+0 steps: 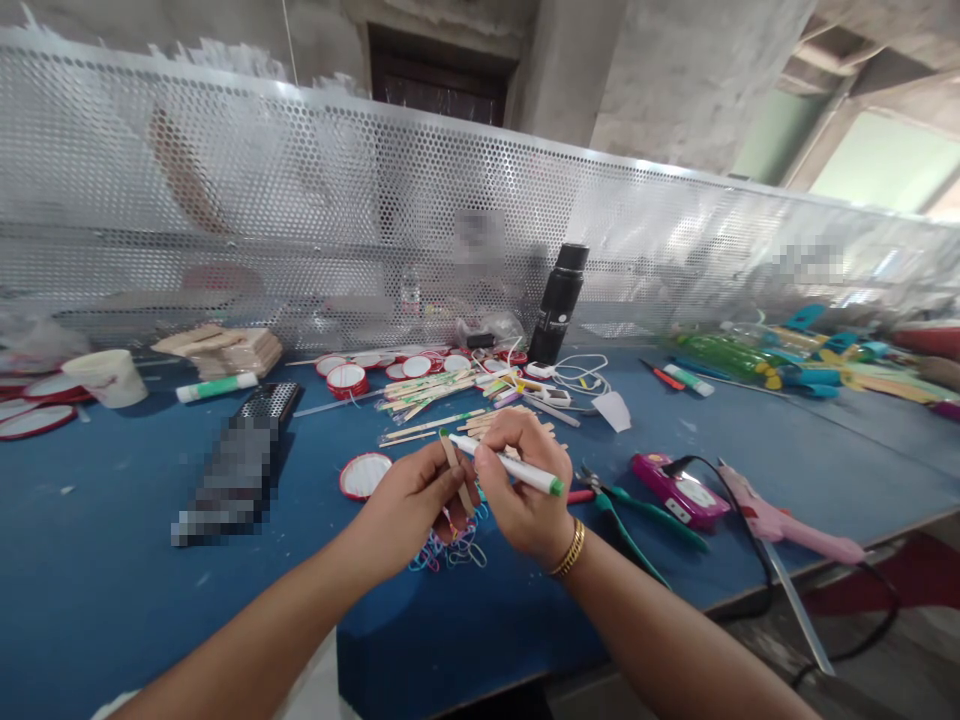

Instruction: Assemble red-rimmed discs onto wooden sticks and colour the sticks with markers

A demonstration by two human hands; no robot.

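Note:
Pinched in my left hand [420, 490] is a flat wooden craft stick [455, 470], its top end coloured green. My right hand [529, 485] grips a white marker [525, 472] with a green end, like a pen. The marker's tip is close to the stick's green end; whether they touch I cannot tell. Beneath my hands lies a tangle of coloured rubber bands [450, 550]. Just beyond are many craft sticks [427, 393], several with green marks. A round white disc with a red rim [365, 475] lies left of my left hand.
Pliers with green handles [645, 510], a purple power strip [679, 490] and a pink glue gun [787, 525] lie to the right. A black bottle [556, 305] stands at the back by the perforated metal screen [300, 200]. A paper cup [109, 378] is at the left.

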